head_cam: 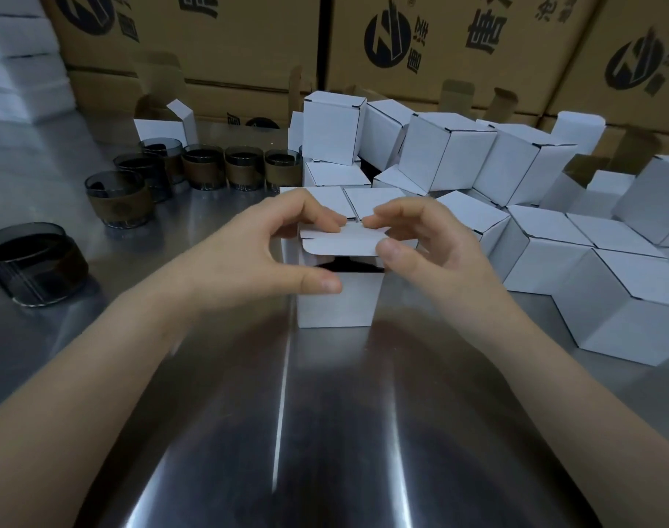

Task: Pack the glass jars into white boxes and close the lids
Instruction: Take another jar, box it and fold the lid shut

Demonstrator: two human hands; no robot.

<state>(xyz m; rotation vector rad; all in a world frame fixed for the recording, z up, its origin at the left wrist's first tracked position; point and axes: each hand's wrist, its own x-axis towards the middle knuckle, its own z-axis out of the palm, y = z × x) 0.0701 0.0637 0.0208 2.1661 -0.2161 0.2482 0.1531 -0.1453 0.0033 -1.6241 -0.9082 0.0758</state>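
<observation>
Two forearms reach over the steel desk (325, 432), both bare from the wrist back to the edge of view. The left hand (264, 245) and right hand (435, 249) are bare as well. The fingers (317, 284) are slender, with short, rounded, plain nails, seen most clearly on both thumbs.

Table (325, 432): one box (336, 302) at centre, held between left hand (249, 253) and right hand (428, 249). Row of jars (205, 167) behind and to its left, with a single jar (35, 261) at far left. Pile of closed boxes (546, 261) to its right and behind. Cartons (218, 43) stacked along the back.
</observation>
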